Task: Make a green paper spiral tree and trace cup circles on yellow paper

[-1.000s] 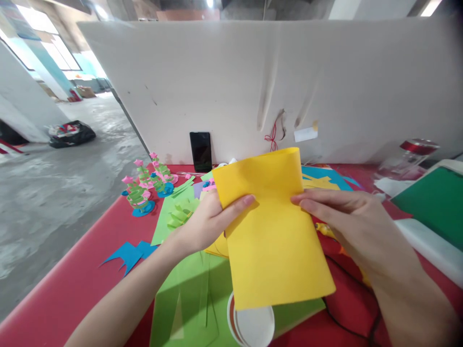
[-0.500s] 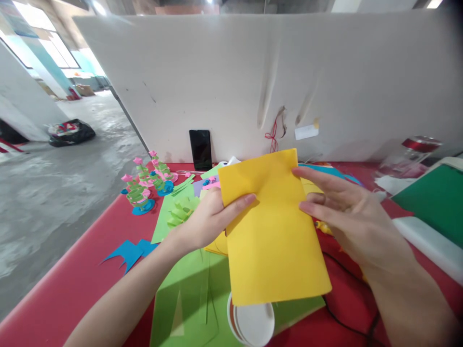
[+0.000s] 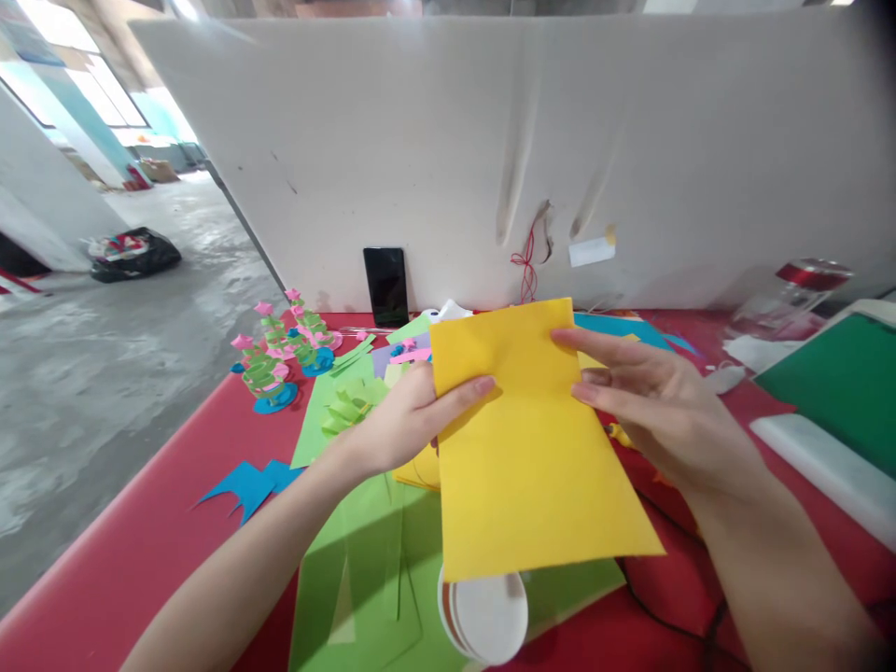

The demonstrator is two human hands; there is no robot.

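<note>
A yellow sheet of paper [image 3: 525,467] is held up in front of me, tilted, above the table. My left hand [image 3: 413,415] pinches its left edge, thumb on the near face and the other fingers behind. At the upper right edge, my right hand [image 3: 637,392] grips the sheet between thumb and fingers. Below the sheet's lower edge sit white paper cups or lids [image 3: 490,616], partly covered by it. Green sheets [image 3: 364,560] lie beneath, and more yellow paper [image 3: 420,467] shows behind my left hand.
Small paper trees with pink stars [image 3: 273,364] stand at the left on the red table [image 3: 140,523]. Blue paper scraps [image 3: 245,487] lie nearby. A phone [image 3: 386,286] leans on the white panel [image 3: 392,140]. At right are a clear jar [image 3: 791,299], a green board [image 3: 840,392] and a black cable [image 3: 658,607].
The yellow sheet's lower right corner has swung outward to the right, so its bottom edge looks wider. My right hand has shifted slightly left along with the sheet's edge.
</note>
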